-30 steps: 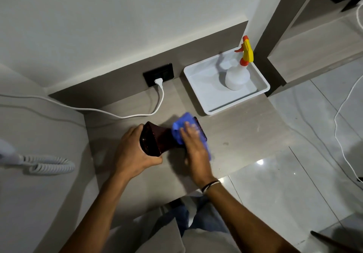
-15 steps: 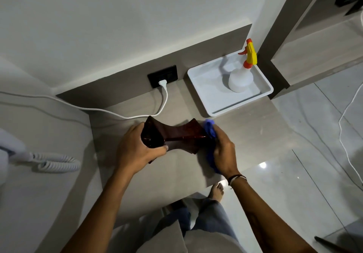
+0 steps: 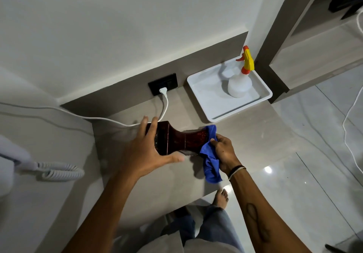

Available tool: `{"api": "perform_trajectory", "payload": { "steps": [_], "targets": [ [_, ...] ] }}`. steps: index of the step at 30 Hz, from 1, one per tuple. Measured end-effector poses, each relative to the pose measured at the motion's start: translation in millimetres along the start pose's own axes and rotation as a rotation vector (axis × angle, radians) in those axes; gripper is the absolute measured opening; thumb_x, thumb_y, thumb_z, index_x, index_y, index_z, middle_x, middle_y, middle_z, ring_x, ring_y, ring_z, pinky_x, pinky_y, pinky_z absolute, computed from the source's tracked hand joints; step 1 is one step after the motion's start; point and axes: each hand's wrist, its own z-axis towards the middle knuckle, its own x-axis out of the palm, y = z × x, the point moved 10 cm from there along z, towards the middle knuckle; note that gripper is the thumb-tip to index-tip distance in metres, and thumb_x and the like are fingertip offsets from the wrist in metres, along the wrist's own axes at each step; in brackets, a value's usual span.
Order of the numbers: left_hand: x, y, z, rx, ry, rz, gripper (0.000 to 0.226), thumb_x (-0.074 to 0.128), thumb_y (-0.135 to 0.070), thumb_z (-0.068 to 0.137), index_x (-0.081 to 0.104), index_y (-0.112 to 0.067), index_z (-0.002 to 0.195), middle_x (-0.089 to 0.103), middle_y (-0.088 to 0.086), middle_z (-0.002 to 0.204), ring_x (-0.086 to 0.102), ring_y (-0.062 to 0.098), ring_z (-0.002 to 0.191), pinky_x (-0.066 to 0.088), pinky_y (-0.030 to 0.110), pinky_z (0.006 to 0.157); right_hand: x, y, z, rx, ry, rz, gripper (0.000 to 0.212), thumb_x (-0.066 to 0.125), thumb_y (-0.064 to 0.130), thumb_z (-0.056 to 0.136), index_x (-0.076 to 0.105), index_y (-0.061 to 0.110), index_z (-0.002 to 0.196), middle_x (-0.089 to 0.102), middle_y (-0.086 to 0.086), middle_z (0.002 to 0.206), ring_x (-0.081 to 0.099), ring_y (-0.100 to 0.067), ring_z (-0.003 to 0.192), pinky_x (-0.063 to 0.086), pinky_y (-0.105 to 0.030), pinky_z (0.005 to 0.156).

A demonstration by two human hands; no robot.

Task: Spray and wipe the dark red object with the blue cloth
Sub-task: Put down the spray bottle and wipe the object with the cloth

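Note:
The dark red object (image 3: 177, 139), a glossy waisted piece lying on its side, is lifted a little above the grey counter (image 3: 255, 135). My left hand (image 3: 145, 150) grips its wide left end, fingers spread over the top and thumb beneath. My right hand (image 3: 224, 152) holds the bunched blue cloth (image 3: 210, 152) against the object's right end; part of the cloth hangs down below the hand. The white spray bottle (image 3: 240, 82) with its yellow and orange trigger stands upright in the white tray (image 3: 208, 103) at the back right, away from both hands.
A white plug (image 3: 163, 91) sits in a black wall socket (image 3: 163, 84), and its cable (image 3: 98, 118) runs left behind the object. A white coiled cord (image 3: 60, 173) lies at far left. The counter's front edge is near my legs; glossy tiled floor lies to the right.
The cloth hand slid from the object's middle to its right end. The object turned to lie lengthwise, and my left hand shifted its grip, fingers now spread wider.

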Motion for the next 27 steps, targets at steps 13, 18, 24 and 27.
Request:
{"api": "perform_trajectory", "payload": {
  "steps": [13, 18, 24, 27],
  "targets": [
    [4, -2, -5, 0.101, -0.141, -0.098, 0.115, 0.102, -0.036, 0.057, 0.045, -0.02, 0.156, 0.06, 0.0, 0.146, 0.057, 0.025, 0.136, 0.053, 0.039, 0.106, 18, 28, -36, -0.675, -0.203, -0.664, 0.06, 0.054, -0.018, 0.098, 0.056, 0.002, 0.154, 0.063, -0.016, 0.152, 0.057, -0.021, 0.136, 0.041, -0.028, 0.12],
    [10, 10, -5, 0.088, -0.168, -0.176, 0.107, 0.101, -0.025, 0.051, 0.056, -0.01, 0.146, 0.066, 0.008, 0.135, 0.062, 0.034, 0.126, 0.052, 0.043, 0.102, 71, 10, -82, -0.817, -0.008, -0.778, 0.07, 0.057, -0.019, 0.096, 0.045, 0.003, 0.161, 0.032, -0.017, 0.175, 0.024, -0.038, 0.166, 0.021, -0.056, 0.137],
    [13, 22, -2, 0.026, -0.136, -0.222, 0.084, 0.101, -0.017, 0.063, 0.065, -0.007, 0.138, 0.071, 0.014, 0.136, 0.068, 0.037, 0.127, 0.054, 0.05, 0.109, 129, 35, -129, -0.974, 0.237, -0.385, 0.053, 0.043, 0.006, 0.113, 0.042, 0.014, 0.165, 0.044, -0.007, 0.173, 0.038, -0.02, 0.163, 0.03, -0.041, 0.136],
    [3, 11, -3, 0.112, -0.163, -0.163, 0.083, 0.096, -0.032, 0.053, 0.062, -0.016, 0.128, 0.069, 0.001, 0.121, 0.066, 0.03, 0.113, 0.053, 0.043, 0.093, 97, 23, -94, -0.917, 0.191, -0.573, 0.062, 0.051, -0.017, 0.102, 0.05, 0.005, 0.16, 0.042, -0.012, 0.172, 0.039, -0.026, 0.163, 0.031, -0.054, 0.134]
  ]
}}
